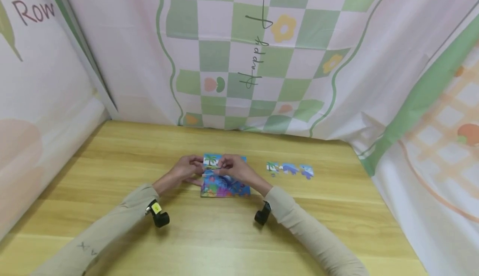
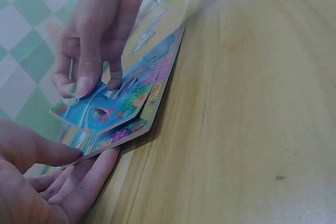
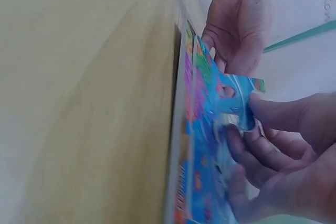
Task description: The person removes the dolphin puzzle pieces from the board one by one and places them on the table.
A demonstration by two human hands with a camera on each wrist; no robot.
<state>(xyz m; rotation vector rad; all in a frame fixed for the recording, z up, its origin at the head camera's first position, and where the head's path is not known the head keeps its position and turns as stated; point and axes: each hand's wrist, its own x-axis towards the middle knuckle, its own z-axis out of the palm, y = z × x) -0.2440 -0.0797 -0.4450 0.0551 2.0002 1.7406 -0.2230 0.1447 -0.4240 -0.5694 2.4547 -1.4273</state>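
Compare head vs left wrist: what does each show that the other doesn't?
Head only: three loose puzzle pieces lying on the table to the right of the puzzle board, the checkered backdrop, and both sleeves with wrist cameras.

Left wrist only: a joined section of pieces tilted up off the puzzle board, pinched at its raised edge by the right hand.

Both: the wooden table, the board, the right hand, and the left hand at the board's edge.
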